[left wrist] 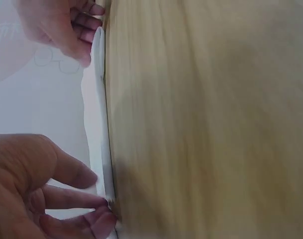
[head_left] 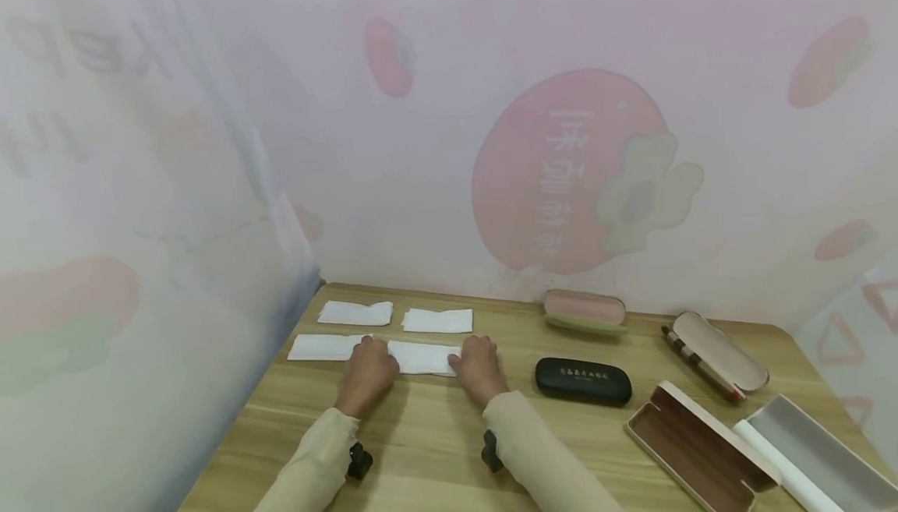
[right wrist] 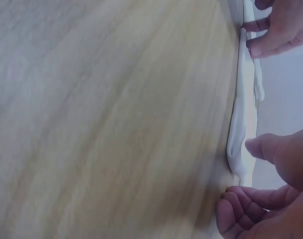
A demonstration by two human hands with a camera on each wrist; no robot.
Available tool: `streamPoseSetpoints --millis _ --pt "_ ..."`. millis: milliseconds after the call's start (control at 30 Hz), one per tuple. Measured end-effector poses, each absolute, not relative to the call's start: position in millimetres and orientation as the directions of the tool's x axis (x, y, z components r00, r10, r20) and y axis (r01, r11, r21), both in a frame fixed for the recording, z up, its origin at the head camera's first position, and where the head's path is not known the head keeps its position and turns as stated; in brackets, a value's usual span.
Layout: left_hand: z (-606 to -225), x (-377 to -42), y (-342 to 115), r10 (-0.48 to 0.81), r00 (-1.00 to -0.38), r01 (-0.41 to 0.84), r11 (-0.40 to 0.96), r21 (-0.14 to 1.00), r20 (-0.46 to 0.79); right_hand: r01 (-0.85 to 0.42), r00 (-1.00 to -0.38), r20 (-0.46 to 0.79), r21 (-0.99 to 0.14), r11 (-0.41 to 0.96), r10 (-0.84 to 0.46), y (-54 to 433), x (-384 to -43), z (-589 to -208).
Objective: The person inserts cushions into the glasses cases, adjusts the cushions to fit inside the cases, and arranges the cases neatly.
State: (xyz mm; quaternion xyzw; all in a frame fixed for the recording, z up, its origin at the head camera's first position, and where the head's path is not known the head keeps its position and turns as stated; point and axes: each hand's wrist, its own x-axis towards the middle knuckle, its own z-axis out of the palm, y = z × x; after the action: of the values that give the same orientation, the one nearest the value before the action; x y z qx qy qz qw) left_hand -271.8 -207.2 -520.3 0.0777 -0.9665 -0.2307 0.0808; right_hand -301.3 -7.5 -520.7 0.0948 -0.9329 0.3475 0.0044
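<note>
Four flat pieces would be the far pair and near pair: a folded white cloth (head_left: 421,358) lies in the near row, between my two hands. At its left end my left hand (head_left: 369,374) bends its thumb and fingers about the edge. The right hand (head_left: 479,372) grips the opposite end, its thumb (right wrist: 260,145) on the cloth and its fingers curled by the end. Left of it lies another folded white cloth (head_left: 319,347), its right end partly behind my left hand. Behind them are two more folded white cloths, one at left (head_left: 355,313) and one at right (head_left: 438,320).
A black glasses case (head_left: 582,381) lies shut right of my right hand. Behind it stands a pink open case (head_left: 584,308). Farther right are a beige case with a checked edge (head_left: 722,352), an open brown-lined case (head_left: 691,442) and a grey-lined white case (head_left: 821,450). A printed curtain (head_left: 421,185) borders the table.
</note>
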Motion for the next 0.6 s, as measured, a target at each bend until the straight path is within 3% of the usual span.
streamPoseSetpoints --millis 300,600 --pt "-517.6 -276.6 -195.0 -0.268 -0.959 -0.220 0.911 0.349 0.096 -0.135 -0.990 0.059 -0.608 0.782 -0.125 -8.6 -297.4 -525.6" --pt "-520.7 -281.5 -191.2 -0.295 -0.951 -0.245 0.904 0.350 0.095 -0.106 -0.993 0.028 -0.632 0.767 -0.114 -25.2 -298.2 -532.2"
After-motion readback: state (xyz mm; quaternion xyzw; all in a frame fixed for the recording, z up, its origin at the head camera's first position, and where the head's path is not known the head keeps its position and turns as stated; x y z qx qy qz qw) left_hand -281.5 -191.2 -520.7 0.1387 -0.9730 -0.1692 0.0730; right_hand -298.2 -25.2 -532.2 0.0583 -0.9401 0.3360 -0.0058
